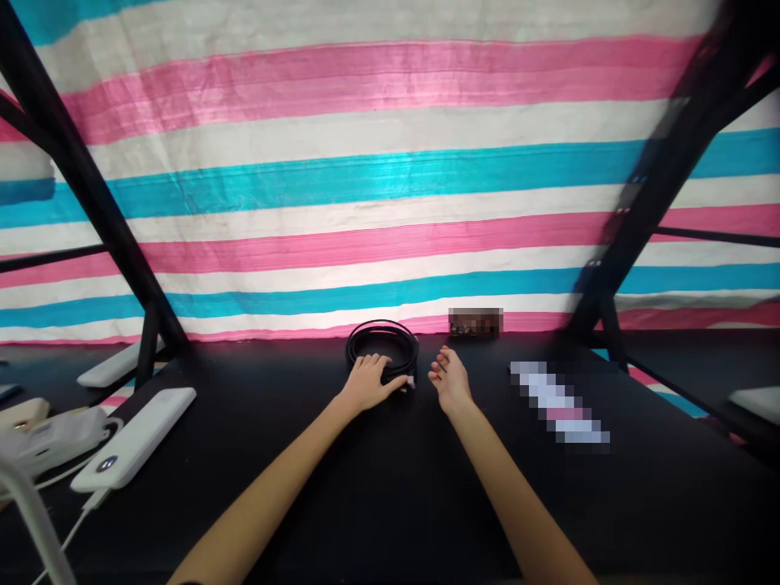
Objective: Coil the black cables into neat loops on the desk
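On one table (pixel 390 504): two hands (pixel 367 382) (pixel 451 380), one cable (pixel 383 341).

One view only, worn on the person's head, looking forward and slightly down across the black table (pixel 390 487) toward the striped sheet (pixel 390 162) at the far side. The forearms run in from the near edge; the left hand (pixel 366 382) and right hand (pixel 451 380) sit mid-scene, small and fairly distant

Black cable (pixel 412 351) wound into a round coil.
It lies flat near the far edge of the dark surface (pixel 390 487), with a pale plug end at its near right side.
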Demonstrator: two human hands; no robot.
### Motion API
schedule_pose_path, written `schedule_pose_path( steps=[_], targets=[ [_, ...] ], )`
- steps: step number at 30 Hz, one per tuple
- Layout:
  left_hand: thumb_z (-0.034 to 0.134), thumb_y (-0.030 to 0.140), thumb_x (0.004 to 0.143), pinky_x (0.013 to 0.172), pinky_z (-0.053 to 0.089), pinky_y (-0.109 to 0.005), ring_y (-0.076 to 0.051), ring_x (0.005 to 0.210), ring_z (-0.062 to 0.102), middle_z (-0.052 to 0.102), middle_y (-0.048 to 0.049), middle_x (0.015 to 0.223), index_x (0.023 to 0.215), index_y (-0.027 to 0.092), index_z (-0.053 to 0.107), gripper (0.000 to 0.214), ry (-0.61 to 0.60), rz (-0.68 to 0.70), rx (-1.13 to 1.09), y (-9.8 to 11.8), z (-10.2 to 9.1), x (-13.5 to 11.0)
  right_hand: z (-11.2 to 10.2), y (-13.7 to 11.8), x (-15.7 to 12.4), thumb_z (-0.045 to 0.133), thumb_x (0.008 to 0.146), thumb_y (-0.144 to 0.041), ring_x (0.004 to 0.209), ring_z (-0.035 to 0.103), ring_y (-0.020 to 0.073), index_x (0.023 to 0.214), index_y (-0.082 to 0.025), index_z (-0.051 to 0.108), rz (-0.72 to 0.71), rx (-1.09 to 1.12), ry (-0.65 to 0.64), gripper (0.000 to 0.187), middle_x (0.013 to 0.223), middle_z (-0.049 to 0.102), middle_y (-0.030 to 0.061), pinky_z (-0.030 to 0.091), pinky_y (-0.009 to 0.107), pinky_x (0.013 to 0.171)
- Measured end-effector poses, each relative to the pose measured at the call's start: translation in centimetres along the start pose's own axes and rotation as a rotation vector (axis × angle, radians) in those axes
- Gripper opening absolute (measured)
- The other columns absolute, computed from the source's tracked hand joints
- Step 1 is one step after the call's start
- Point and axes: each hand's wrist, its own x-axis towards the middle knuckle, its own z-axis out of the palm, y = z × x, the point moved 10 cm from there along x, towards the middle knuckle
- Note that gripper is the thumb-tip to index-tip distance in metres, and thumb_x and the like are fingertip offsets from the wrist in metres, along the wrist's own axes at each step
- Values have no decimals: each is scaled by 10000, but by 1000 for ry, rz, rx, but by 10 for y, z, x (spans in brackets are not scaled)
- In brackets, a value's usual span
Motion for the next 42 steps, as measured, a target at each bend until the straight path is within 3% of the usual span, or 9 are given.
schedule_pose_path(
  steps=[8,14,20,26,32,35,42],
  targets=[
    [359,622,824,821,362,-378,-262,884,560,645,-107,889,902,158,617,536,-86,19,55,-13,-1,-14,7,7,-1,544,672,-178,401,417,58,784,-222,502,57,-53,-68,128,557,452,-74,278,159,346],
    [318,564,869,811,357,-368,-236,853,571,643,-79,824,831,175,619,494,-83,-17,45,-25,-19,-36,7,8,-2,530,672,-173,411,421,54,773,-212,495,82,-74,-73,113,560,455,-70,291,147,348],
    [337,438,907,881,326,-346,-196,947,529,614,-46,955,929,205,584,340,64,-74,1,-46,-62,-51,7,16,-3,552,660,-169,450,470,55,797,-212,546,64,-125,-75,144,611,496,-62,347,145,373],
    [376,327,892,881,324,-364,-211,931,537,613,-58,926,897,208,568,226,302,-319,-56,-86,-96,-66,6,17,-2,553,656,-159,439,466,58,764,-207,532,80,-141,-77,120,586,487,-59,334,143,359],
    [436,329,836,791,395,-377,-223,817,584,624,-64,856,870,200,585,200,377,-604,-136,-150,-93,-84,3,10,3,543,663,-150,422,455,58,738,-203,508,77,-129,-70,99,561,478,-63,338,144,354],
    [458,331,811,751,422,-347,-206,762,599,644,-65,833,849,194,610,208,391,-679,-224,-171,-86,-91,3,9,5,525,668,-124,418,446,56,734,-200,499,83,-127,-74,103,551,470,-63,337,142,356],
    [497,278,758,723,432,-308,-179,698,582,638,-36,790,826,208,631,165,440,-679,-338,-171,-84,-97,6,13,5,525,678,-134,416,430,53,727,-202,485,112,-141,-112,93,556,465,-62,309,139,341]
  ],
)
